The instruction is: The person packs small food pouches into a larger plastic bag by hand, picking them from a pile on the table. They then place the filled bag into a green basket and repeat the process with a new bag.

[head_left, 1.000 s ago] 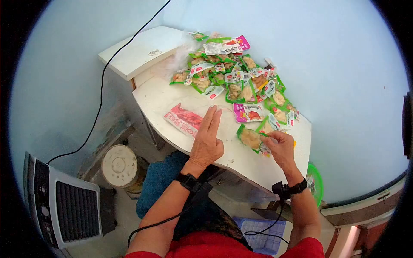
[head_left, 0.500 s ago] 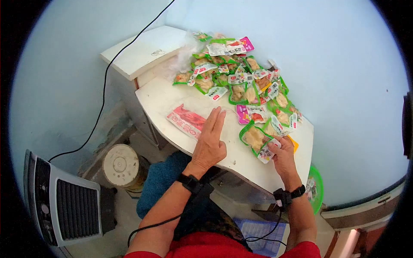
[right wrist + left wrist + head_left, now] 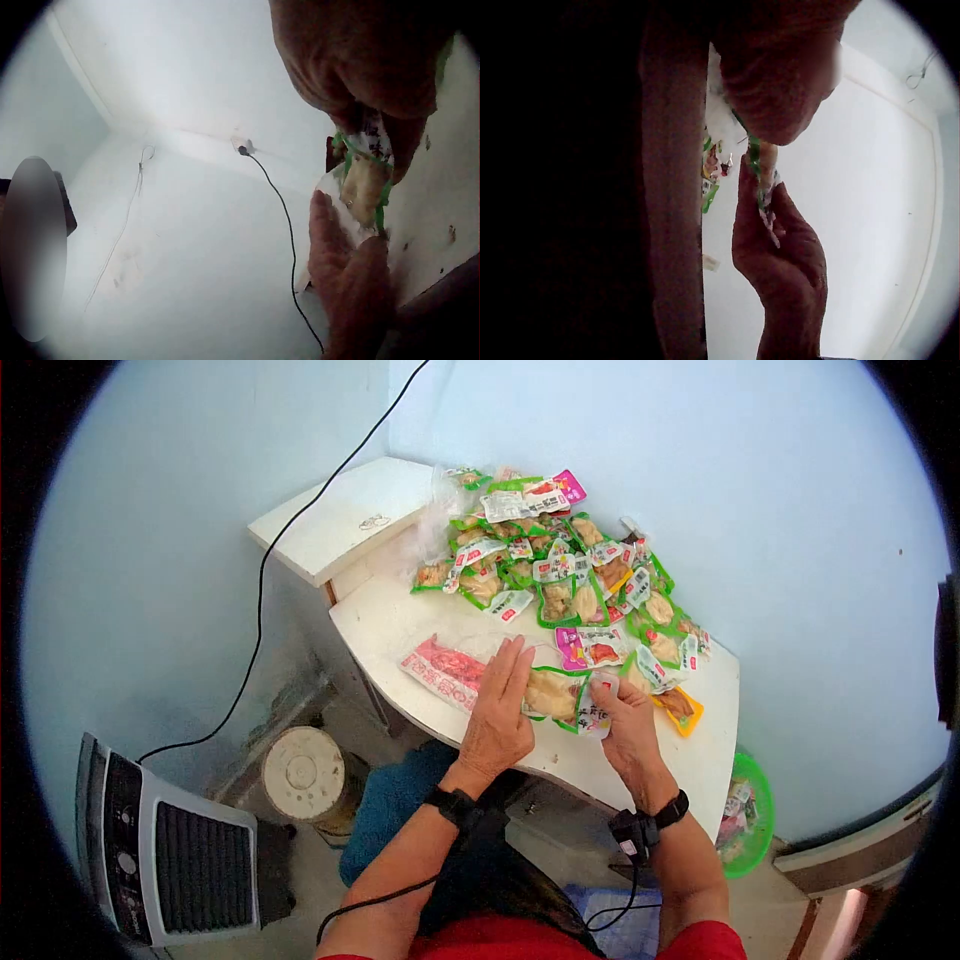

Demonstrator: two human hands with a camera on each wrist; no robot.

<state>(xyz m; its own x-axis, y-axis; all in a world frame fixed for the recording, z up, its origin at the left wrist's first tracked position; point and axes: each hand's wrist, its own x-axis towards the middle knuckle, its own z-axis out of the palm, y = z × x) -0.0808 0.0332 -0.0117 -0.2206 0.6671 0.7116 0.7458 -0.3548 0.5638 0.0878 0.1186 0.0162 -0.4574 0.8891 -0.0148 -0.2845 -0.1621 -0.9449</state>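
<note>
The right hand (image 3: 630, 735) pinches the right end of a green-edged clear food packet (image 3: 552, 698) between thumb and fingers. The packet's other end lies against the left hand (image 3: 496, 718), whose fingers are straight and together. Under and beside the left hand lies a red-and-white printed clear bag (image 3: 440, 672). In the right wrist view the packet (image 3: 366, 187) stands between the two hands, pale food showing through it. The left wrist view shows the packet edge-on (image 3: 763, 176), the right hand (image 3: 780, 247) gripping it from below.
A pile of green-edged packets (image 3: 585, 607) covers the table's back, with a purple packet (image 3: 590, 647) in front and a yellow-edged one (image 3: 680, 708) at the right. A green basket (image 3: 765, 810) with packets stands right of the table; a round-lidded bucket (image 3: 303, 772) and an air cooler (image 3: 200, 860) stand left.
The right hand has lifted the green-edged packet and brought it left, up against the left hand. The yellow-edged packet shows more fully. The head view has shifted slightly.
</note>
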